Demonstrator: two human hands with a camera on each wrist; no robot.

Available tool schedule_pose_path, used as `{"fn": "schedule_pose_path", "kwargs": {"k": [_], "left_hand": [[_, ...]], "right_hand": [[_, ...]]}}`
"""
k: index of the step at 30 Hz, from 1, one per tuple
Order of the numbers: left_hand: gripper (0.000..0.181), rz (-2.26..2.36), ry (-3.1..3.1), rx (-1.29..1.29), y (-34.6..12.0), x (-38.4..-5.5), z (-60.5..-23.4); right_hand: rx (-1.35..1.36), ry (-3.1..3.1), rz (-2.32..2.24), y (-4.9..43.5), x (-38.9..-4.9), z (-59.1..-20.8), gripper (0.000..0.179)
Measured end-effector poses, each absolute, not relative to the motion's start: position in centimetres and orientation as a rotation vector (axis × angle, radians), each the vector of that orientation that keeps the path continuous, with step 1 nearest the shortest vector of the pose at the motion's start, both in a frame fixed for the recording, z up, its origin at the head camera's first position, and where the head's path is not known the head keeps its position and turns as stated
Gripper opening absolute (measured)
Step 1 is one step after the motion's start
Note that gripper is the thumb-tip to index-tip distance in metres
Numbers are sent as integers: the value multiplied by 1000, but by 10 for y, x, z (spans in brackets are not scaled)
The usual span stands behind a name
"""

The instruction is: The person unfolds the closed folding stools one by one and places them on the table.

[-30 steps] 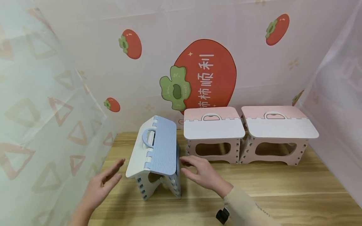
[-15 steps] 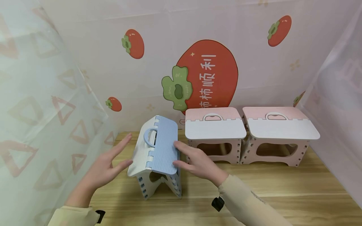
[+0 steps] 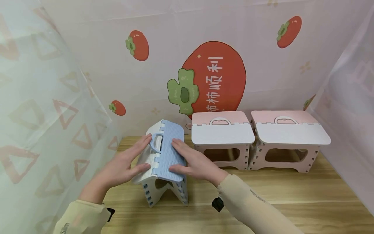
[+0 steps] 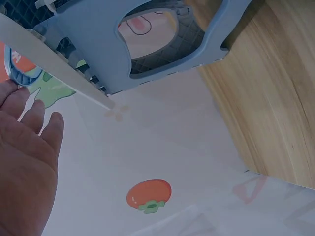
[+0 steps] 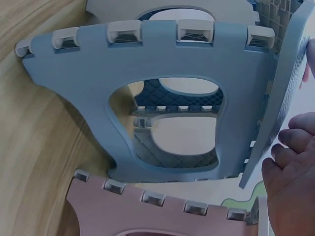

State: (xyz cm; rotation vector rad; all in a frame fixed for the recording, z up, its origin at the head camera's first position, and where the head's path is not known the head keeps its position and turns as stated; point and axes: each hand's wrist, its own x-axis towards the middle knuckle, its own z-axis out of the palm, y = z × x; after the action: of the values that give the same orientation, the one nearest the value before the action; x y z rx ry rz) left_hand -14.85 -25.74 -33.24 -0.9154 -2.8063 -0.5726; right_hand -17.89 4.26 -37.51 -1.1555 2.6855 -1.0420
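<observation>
A blue and white folding stool stands on the wooden table with its top bent up along the middle like a roof. My left hand rests on the white half, fingertips right at the blue loop handle. On the blue half lies my right hand, fingers and thumb spread. The left wrist view shows the stool's blue end panel above the left hand. In the right wrist view, the right hand's fingers are at the top plate, over the blue leg panel.
Two pink and white folding stools, one beside the blue stool and another farther right, stand unfolded with flat tops. A printed cloth backdrop hangs behind the wooden table, with side cloths at left and right.
Both hands have moved inward onto the stool's top: the left from beside it onto the white half, the right from its right side onto the blue half. The stool's shape looks unchanged.
</observation>
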Motion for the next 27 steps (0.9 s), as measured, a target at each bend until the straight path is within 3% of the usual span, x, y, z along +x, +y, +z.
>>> {"fn": "schedule_pose_path", "kwargs": {"k": [27], "left_hand": [[87, -615, -2882, -861, -259, -146, -342]], "right_hand": [[-1138, 2677, -981, 39, -185, -377, 88]]}}
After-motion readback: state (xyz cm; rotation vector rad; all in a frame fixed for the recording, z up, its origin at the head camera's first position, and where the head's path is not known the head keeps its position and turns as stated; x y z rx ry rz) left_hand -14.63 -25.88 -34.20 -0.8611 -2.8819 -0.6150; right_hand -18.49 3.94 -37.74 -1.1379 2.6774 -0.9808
